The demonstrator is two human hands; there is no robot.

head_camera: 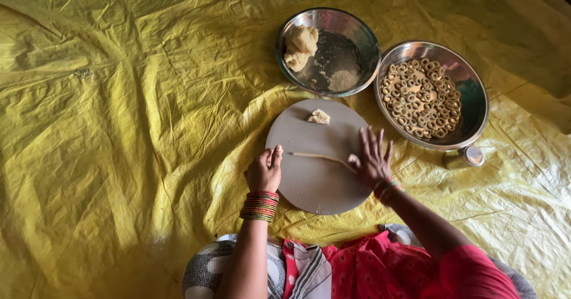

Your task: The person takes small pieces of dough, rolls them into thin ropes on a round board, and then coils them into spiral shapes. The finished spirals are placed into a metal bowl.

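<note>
1. The right hand [372,159] lies flat and open on the right side of the round board [309,180], fingers spread, palm pressing on one end of a thin dough rope [318,156] that runs leftward across the board.
2. The left hand [264,169] rests at the board's left edge, curled loosely with the thumb up; it holds nothing that I can see (it looks to be steadying the board).
3. Done so far, judging by the lay of things: the steel bowl [476,106] on the far right holds a good heap of small dough rings [421,100], a single crowded layer over its floor.
4. Left to do: a sizeable lump of dough [300,47] sits in the other bowl [369,43], far of the board, and a small torn piece [319,117] waits on the board's far edge. So plenty remains.
5. Hard to make out: the rope's right end is hidden under the palm, and a small steel cup [465,156] near the ring bowl lies tipped, contents unseen.
6. Everything sits on a crinkled yellow sheet [119,126]; the person's lap is cut off at the near edge.
</note>
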